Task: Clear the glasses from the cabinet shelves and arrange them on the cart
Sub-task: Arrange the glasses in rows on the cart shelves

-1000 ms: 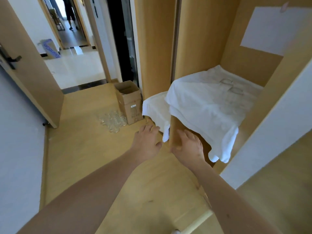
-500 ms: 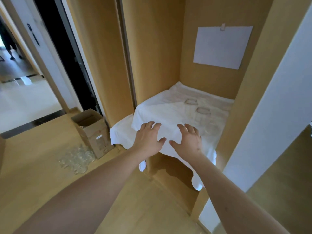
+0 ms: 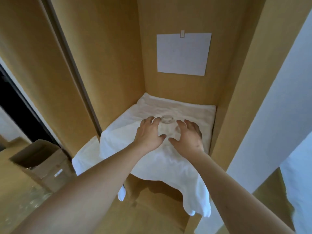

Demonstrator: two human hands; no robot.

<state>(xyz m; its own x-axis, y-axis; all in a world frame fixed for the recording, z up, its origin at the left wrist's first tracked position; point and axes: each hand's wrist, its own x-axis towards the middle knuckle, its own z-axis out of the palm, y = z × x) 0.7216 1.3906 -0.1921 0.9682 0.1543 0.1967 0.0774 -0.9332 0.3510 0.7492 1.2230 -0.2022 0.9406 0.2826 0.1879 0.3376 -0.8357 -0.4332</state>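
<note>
A clear glass stands on the white cloth that covers the wooden cabinet shelf. My left hand is just left of the glass and my right hand just right of it. Both hands have their fingers spread and curved around the glass; whether they touch it I cannot tell. Part of a second glass may be hidden under my right hand. The cart is out of view.
A white paper sheet is clipped to the cabinet's back wall. An open cardboard box sits on the wooden floor at the left, with several clear glasses beside it. A white wall panel stands to the right.
Both hands have moved forward from the cloth's front edge deeper into the shelf and now flank the glass. The view has tilted up and moved closer to the cabinet.
</note>
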